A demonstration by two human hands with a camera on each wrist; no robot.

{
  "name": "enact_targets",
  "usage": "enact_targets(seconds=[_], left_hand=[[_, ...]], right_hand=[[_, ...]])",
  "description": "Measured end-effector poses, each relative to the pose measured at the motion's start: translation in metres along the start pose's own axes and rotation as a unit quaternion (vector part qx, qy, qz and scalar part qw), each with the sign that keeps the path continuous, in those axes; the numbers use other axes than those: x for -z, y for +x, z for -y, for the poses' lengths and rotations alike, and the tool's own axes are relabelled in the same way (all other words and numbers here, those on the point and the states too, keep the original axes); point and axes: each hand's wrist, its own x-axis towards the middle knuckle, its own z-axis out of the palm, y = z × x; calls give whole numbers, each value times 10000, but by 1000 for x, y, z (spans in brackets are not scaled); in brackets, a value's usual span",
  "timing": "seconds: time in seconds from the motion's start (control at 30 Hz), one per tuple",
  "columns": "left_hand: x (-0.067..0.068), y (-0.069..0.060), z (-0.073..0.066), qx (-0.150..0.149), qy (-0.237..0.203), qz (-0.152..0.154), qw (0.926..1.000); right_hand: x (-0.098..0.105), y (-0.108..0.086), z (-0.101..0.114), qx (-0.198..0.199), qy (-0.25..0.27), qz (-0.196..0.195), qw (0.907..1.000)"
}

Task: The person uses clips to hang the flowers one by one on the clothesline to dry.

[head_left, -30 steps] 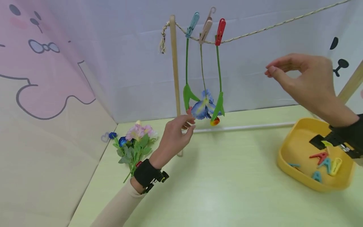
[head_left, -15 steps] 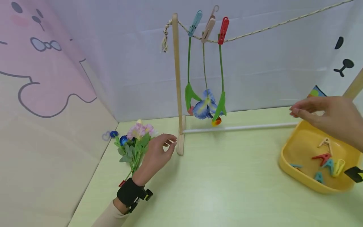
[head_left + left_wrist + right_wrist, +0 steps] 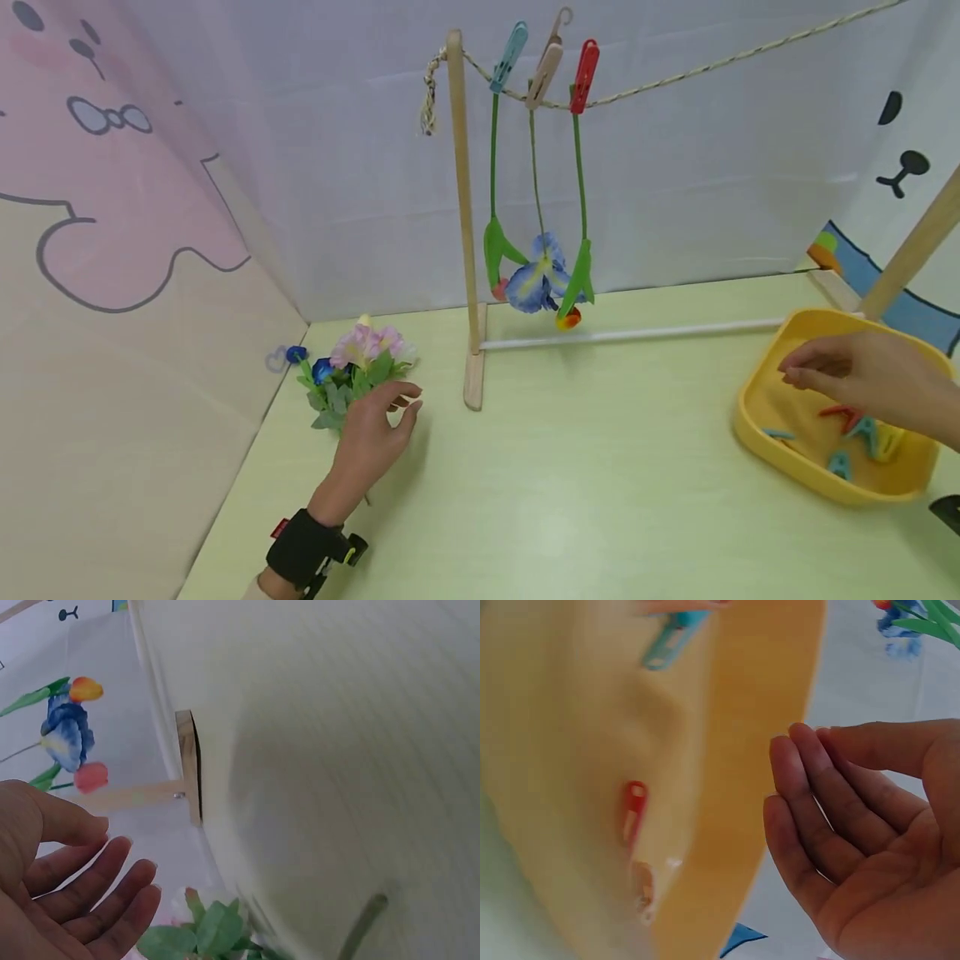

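Observation:
In the head view the left hand (image 3: 372, 433) hovers over the stems of a bunch of flowers (image 3: 362, 350), its fingers loosely bent and holding nothing. The right hand (image 3: 873, 379) hangs above a yellow basket (image 3: 772, 462), empty, thumb close to the fingertips. Inside the basket lie several clothespins, among them a blue one (image 3: 840, 465) and, in the right wrist view, a red one (image 3: 634, 810). From a rope (image 3: 697, 73) hang a blue iris (image 3: 532, 285) and two tulips, held by a blue clothespin (image 3: 509, 57), a beige one (image 3: 544, 77) and a red one (image 3: 584, 77).
A wooden post (image 3: 460, 183) on a foot (image 3: 474, 379) holds the rope's left end, and another post (image 3: 911, 242) stands at the right. A white rod (image 3: 637, 334) runs between them near the back of the pale green table (image 3: 585, 483).
The left hand has moved from beside the hanging flowers down and left to the bunch. The right hand has come down from near the rope to over the basket.

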Motion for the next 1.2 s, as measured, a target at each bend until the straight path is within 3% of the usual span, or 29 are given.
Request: enact_targets(seconds=[0.07,0.3,0.5,0.63,0.8,1.03,1.2], left_hand=[[5,-4,7,138,182,-45,9997],[15,-15,27,403,823,-204,9956],[21,-23,40,694,1009,-260,9921],[21,-24,45,836,824,-46,9931],[18,-18,44,895,554,137,9943],[10,-9,37,864,209,311,9956],[5,-2,27,671,-14,389,9970]], right_hand=[[-9,-3,-4,46,93,180,9998],[-35,-12,-17,685,6,135,9976],[-47,-14,-25,1112,584,565,9905],[-48,-12,-23,908,726,843,9896],[-48,-13,-18,863,658,901,9900],[-48,-14,-16,1110,539,809,9891],[-49,-13,-18,1569,409,532,9853]])
